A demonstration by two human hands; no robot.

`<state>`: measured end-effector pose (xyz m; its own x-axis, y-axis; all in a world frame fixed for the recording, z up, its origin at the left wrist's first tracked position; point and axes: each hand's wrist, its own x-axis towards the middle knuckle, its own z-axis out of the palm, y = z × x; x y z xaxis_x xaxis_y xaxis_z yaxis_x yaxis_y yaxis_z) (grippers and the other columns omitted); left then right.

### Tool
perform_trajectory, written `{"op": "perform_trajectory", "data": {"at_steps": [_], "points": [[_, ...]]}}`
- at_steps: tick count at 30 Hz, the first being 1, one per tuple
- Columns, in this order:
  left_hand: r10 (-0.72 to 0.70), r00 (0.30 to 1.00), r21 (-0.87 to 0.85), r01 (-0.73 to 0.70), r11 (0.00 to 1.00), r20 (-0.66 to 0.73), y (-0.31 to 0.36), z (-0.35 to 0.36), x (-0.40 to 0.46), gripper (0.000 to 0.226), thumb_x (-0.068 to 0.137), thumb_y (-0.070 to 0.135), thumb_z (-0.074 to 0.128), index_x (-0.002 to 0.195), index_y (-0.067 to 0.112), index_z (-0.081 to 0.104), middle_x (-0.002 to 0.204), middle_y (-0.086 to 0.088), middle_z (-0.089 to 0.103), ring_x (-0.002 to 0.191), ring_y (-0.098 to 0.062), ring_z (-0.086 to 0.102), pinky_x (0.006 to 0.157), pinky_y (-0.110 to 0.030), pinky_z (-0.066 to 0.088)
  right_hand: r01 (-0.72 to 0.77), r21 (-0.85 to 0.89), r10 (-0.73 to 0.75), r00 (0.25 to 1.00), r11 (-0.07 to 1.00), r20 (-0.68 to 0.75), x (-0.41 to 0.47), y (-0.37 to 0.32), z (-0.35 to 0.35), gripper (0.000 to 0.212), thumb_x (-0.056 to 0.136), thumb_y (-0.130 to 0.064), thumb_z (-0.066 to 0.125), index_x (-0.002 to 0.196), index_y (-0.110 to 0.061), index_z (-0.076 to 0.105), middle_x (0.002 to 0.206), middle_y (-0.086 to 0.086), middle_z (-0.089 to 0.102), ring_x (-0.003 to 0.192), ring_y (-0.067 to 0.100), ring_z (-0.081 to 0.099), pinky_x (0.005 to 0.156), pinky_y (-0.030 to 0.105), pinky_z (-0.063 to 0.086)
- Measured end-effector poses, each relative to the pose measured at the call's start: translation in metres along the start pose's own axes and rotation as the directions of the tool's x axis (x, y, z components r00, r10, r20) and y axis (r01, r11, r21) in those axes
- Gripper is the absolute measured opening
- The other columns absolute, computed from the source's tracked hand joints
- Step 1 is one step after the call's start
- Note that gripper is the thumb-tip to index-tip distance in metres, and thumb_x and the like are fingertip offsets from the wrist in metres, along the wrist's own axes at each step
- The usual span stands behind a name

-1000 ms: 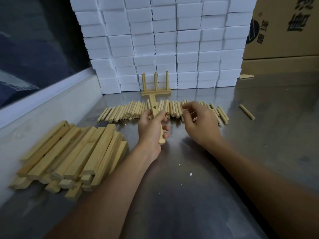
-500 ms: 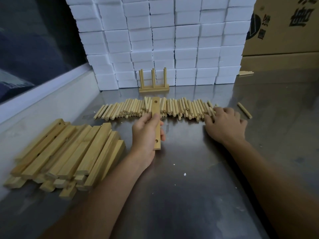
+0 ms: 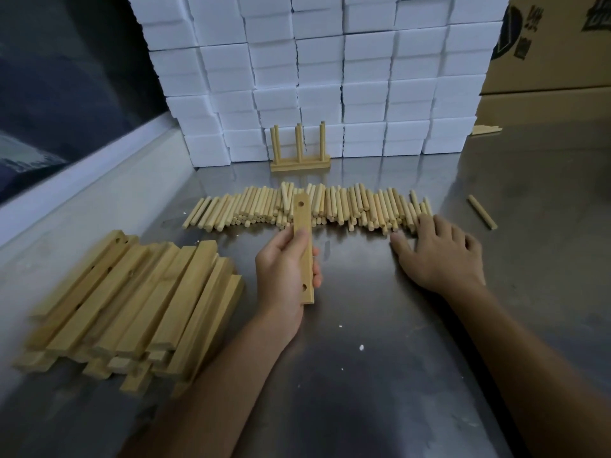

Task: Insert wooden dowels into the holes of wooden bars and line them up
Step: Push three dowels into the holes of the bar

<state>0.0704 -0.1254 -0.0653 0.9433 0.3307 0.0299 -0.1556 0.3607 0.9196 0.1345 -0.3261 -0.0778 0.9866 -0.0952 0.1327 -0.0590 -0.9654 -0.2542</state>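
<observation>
A wooden bar was held lengthwise in the left hand, fingers and thumb curled round its middle, far end reaching over the dowel row. Two holes were seen on the bar's top face, one near each end; no dowels were fitted in them.

The right hand was laid palm-down on the steel table, fingers loosely spread, fingertips touching the near ends of the dowels at the right end of the row. Whether a dowel was actually pinched under the fingers could not be told.

The loose dowels were laid side by side in a long, uneven row across the table, beyond both hands. One stray dowel was seen well apart to the right of the row.

A finished bar was stood flat behind the row, with three dowels upright in it, just in front of the stacked white foam blocks.

A pile of unused bars was stacked to the left of the left hand, several layers deep, holes visible in a few of them.

Cardboard boxes were seen at the far right, with a small wooden piece lying at their foot. White crumbs were scattered on the table near the forearms.
</observation>
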Motion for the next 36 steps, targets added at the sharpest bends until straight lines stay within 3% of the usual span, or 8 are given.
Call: {"op": "perform_trajectory", "data": {"at_steps": [14, 18, 22, 26, 31, 33, 36], "points": [[0.003, 1.0, 0.034, -0.003, 0.999, -0.006, -0.004, 0.0, 0.0, 0.014, 0.099, 0.014, 0.056, 0.098, 0.014, 0.07, 0.059, -0.001, 0.058, 0.048, -0.012, 0.05, 0.039, -0.025, 0.04, -0.027, 0.031, 0.028, 0.999, 0.999, -0.034, -0.013, -0.001, -0.003, 0.068, 0.097, -0.062, 0.03, 0.145, -0.014, 0.036, 0.15, 0.01, 0.038, 0.139, 0.031, 0.035, 0.115, 0.045, 0.025], [0.007, 1.0, 0.018, -0.007, 1.0, -0.005, -0.002, 0.002, -0.001, 0.014, 0.098, 0.011, 0.055, 0.099, 0.013, 0.068, 0.059, -0.002, 0.058, 0.047, -0.011, 0.05, 0.039, -0.025, 0.039, -0.074, 0.132, 0.089, 0.989, 0.988, -0.114, -0.013, -0.003, -0.007, 0.053, 0.099, -0.053, 0.038, 0.122, -0.009, 0.056, 0.126, 0.013, 0.053, 0.119, 0.033, 0.05, 0.103, 0.047, 0.037], [0.017, 1.0, 0.003, -0.017, 1.0, 0.007, 0.0, 0.003, -0.003, 0.017, 0.097, 0.004, 0.05, 0.099, 0.012, 0.066, 0.057, -0.001, 0.058, 0.046, -0.012, 0.05, 0.039, -0.025, 0.04, -0.135, 0.232, 0.194, 0.947, 0.963, -0.255, -0.012, -0.002, -0.014, 0.031, 0.098, -0.024, 0.044, 0.089, -0.006, 0.067, 0.095, 0.016, 0.065, 0.092, 0.039, 0.059, 0.088, 0.049, 0.05], [0.019, 1.0, 0.01, -0.019, 1.0, 0.01, 0.001, 0.003, -0.004, 0.018, 0.097, 0.004, 0.051, 0.101, 0.014, 0.066, 0.059, -0.001, 0.058, 0.047, -0.011, 0.051, 0.039, -0.024, 0.041, -0.159, 0.301, 0.237, 0.94, 0.94, -0.243, -0.015, -0.002, -0.015, 0.018, 0.094, -0.022, 0.059, 0.086, -0.008, 0.067, 0.081, 0.013, 0.066, 0.078, 0.035, 0.063, 0.076, 0.048, 0.056], [0.052, 0.998, 0.043, -0.053, 0.998, 0.018, -0.001, 0.002, -0.001, 0.019, 0.096, 0.004, 0.055, 0.101, 0.018, 0.066, 0.057, -0.001, 0.058, 0.044, -0.013, 0.052, 0.041, -0.025, 0.042, -0.204, 0.204, 0.241, 0.955, 0.957, -0.173, -0.014, -0.003, -0.019, 0.009, 0.088, -0.009, 0.062, 0.09, -0.008, 0.053, 0.087, 0.012, 0.056, 0.089, 0.038, 0.059, 0.072, 0.039, 0.047], [0.059, 0.998, 0.048, -0.06, 0.997, 0.023, -0.002, 0.002, -0.001, 0.019, 0.095, 0.004, 0.057, 0.103, 0.019, 0.066, 0.06, -0.002, 0.059, 0.045, -0.013, 0.052, 0.041, -0.026, 0.043, -0.197, 0.122, 0.213, 0.968, 0.973, -0.136, -0.014, -0.004, -0.02, 0.006, 0.088, -0.008, 0.06, 0.091, -0.005, 0.056, 0.098, 0.018, 0.056, 0.093, 0.04, 0.057, 0.077, 0.042, 0.046], [0.065, 0.997, 0.061, -0.067, 0.996, 0.028, -0.003, 0.002, -0.001, 0.02, 0.095, 0.005, 0.058, 0.104, 0.021, 0.066, 0.063, -0.002, 0.06, 0.045, -0.013, 0.053, 0.042, -0.026, 0.044, -0.196, 0.157, 0.22, 0.964, 0.968, -0.15, -0.013, 0.0, -0.02, 0.014, 0.091, -0.005, 0.056, 0.103, 0.0, 0.059, 0.116, 0.026, 0.051, 0.102, 0.045, 0.053, 0.088, 0.048, 0.046]]}}
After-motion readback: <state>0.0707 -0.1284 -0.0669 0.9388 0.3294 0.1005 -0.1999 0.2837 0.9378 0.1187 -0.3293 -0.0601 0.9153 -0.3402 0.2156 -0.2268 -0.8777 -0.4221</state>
